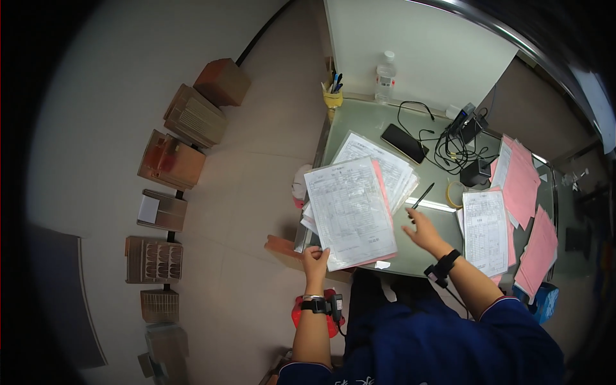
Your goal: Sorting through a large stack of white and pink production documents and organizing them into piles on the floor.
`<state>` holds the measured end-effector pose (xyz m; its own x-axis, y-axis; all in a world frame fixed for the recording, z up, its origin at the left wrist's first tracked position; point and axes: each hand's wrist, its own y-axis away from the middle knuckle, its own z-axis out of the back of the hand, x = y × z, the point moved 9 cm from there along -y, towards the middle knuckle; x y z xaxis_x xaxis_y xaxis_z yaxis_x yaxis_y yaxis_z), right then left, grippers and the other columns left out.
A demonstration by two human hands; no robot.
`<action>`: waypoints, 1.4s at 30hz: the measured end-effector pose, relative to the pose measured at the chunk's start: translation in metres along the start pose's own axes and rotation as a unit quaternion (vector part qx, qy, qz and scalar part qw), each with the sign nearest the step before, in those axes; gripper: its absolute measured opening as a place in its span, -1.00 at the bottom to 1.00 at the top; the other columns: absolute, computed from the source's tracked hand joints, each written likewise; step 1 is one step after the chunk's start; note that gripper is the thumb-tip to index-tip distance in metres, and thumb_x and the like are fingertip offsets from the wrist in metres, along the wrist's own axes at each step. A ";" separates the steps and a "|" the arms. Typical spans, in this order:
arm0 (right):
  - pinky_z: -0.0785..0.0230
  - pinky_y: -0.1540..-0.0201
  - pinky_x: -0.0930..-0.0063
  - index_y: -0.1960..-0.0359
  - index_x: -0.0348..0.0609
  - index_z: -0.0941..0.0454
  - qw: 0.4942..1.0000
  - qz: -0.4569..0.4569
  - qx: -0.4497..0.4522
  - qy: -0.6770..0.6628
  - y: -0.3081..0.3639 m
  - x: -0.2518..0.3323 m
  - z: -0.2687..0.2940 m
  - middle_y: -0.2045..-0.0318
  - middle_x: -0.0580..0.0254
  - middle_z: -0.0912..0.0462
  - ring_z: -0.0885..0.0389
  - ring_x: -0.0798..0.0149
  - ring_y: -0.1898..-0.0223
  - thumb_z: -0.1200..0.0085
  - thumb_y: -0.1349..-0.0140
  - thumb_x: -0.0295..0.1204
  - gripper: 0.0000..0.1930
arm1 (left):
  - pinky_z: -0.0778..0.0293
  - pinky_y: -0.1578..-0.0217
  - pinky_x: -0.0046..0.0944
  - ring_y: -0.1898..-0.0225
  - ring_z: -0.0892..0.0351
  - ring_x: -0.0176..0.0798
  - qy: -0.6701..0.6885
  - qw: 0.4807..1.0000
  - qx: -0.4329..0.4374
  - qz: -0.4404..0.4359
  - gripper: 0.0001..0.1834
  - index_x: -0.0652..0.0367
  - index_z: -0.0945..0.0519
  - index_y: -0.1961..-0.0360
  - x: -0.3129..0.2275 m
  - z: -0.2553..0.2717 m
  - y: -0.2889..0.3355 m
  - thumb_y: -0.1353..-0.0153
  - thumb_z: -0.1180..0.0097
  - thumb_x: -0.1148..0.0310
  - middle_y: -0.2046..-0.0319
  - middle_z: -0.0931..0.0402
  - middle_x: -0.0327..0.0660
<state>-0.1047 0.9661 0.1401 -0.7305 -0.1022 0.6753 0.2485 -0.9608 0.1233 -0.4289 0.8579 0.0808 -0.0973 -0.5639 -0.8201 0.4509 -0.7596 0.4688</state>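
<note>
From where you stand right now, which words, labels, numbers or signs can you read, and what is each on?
Top printed form in the left hand: print too small to read.
Papers beneath it: too small to read.
Right-hand printed form: too small to read.
Clear bottle label: too small to read.
Dark blue shirt: white characters, cut by lower edge; not quoted.

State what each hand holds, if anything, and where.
The left hand pinches the top sheet near its lower-left corner; whether the right hand grips the pen is unclear.
</note>
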 end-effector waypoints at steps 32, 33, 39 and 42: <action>-0.32 0.14 0.57 0.07 -0.37 -0.35 0.860 -0.331 -0.156 -0.355 0.148 -0.135 0.020 0.23 0.14 -0.53 -0.49 0.42 0.22 0.10 -0.21 -0.51 -0.73 | -0.41 0.16 -0.29 0.20 -0.54 -0.14 -0.126 0.961 0.247 0.010 -0.48 0.44 -0.40 0.07 -0.095 -0.103 -0.089 0.04 -0.25 0.38 0.14 -0.50 0.03; -0.32 0.15 0.57 0.07 -0.37 -0.35 0.864 -0.319 -0.158 -0.355 0.146 -0.131 0.023 0.23 0.15 -0.53 -0.49 0.42 0.22 0.11 -0.21 -0.51 -0.73 | -0.40 0.15 -0.32 0.20 -0.52 -0.20 -0.067 0.964 0.257 0.019 -0.55 0.43 -0.43 0.08 -0.095 -0.105 -0.080 0.00 -0.20 0.43 0.16 -0.50 -0.01; -0.31 0.11 0.59 0.03 -0.35 -0.33 0.881 -0.268 -0.168 -0.351 0.146 -0.107 0.049 0.19 0.20 -0.52 -0.47 0.44 0.18 0.14 -0.24 -0.51 -0.73 | -0.34 0.09 -0.34 0.14 -0.47 -0.27 0.015 0.973 0.231 -0.024 -0.65 0.40 -0.43 0.05 -0.099 -0.038 -0.050 -0.12 -0.04 0.51 0.13 -0.49 -0.10; -0.31 0.10 0.59 0.04 -0.34 -0.34 0.876 -0.256 -0.150 -0.379 0.130 -0.084 0.053 0.18 0.21 -0.52 -0.46 0.45 0.18 0.14 -0.25 -0.50 -0.74 | -0.31 0.04 -0.33 0.10 -0.44 -0.27 0.093 0.979 0.178 -0.025 -0.65 0.40 -0.40 0.02 -0.105 0.023 -0.031 -0.14 0.00 0.51 0.09 -0.46 -0.11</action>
<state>0.0224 0.8635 0.1379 -0.0359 0.4533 0.8906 -0.2505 -0.8668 0.4311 -0.4532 0.9333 0.1602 0.0672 -0.4789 -0.8753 0.1077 -0.8687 0.4835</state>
